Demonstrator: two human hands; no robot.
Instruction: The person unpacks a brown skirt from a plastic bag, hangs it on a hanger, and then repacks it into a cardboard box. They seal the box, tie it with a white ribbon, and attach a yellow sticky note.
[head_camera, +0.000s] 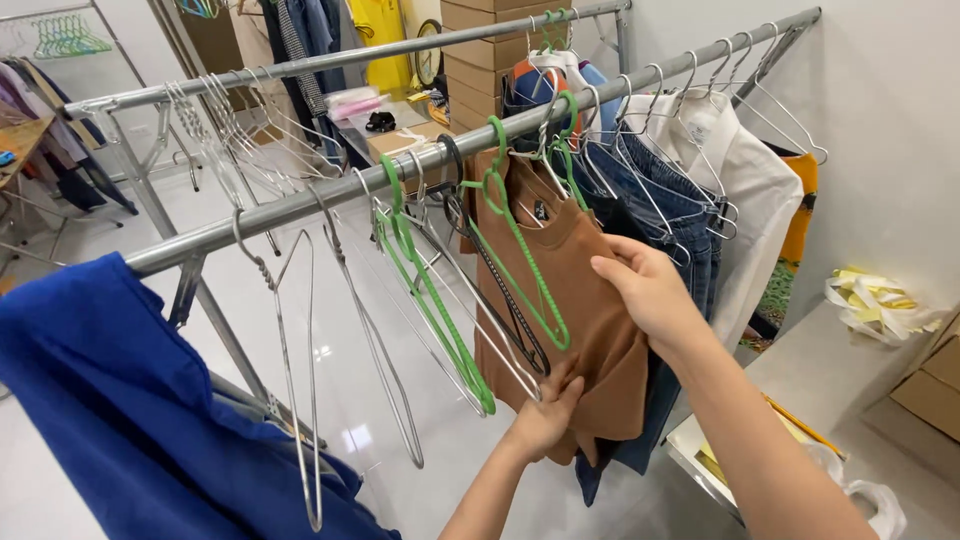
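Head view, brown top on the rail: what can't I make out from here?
- Brown top: its far side and left edge sit behind the green hanger and dark hanger.
- Left hand: fingertips tucked under the hem, grip unclear.
- Right hand: fingertips curl over the fabric edge.
- Jeans: mostly hidden behind the brown top and arm.
- Blue garment: cut off by the frame's left and bottom edges.
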